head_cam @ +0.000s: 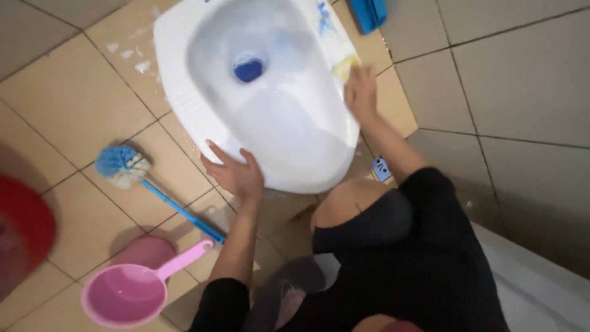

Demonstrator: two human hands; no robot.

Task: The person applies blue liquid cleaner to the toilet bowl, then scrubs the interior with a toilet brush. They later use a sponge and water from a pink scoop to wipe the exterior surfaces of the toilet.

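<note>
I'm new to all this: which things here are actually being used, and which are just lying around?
In use:
white floor toilet pan
yellow sponge under the right hand
left hand braced on the pan's rim

Lying about:
blue toilet brush
pink water scoop
red basin

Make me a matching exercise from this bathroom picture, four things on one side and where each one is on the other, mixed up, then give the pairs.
Things:
1. left hand
2. right hand
3. blue brush
4. pink scoop

Places:
A. lying on the floor tiles left of the white squat pan
B. at the pan's far right rim, on a yellow sponge
C. on the floor at bottom left, handle pointing up right
D. flat on the pan's near rim

Pairs: 1-D, 2-B, 3-A, 4-C
</note>
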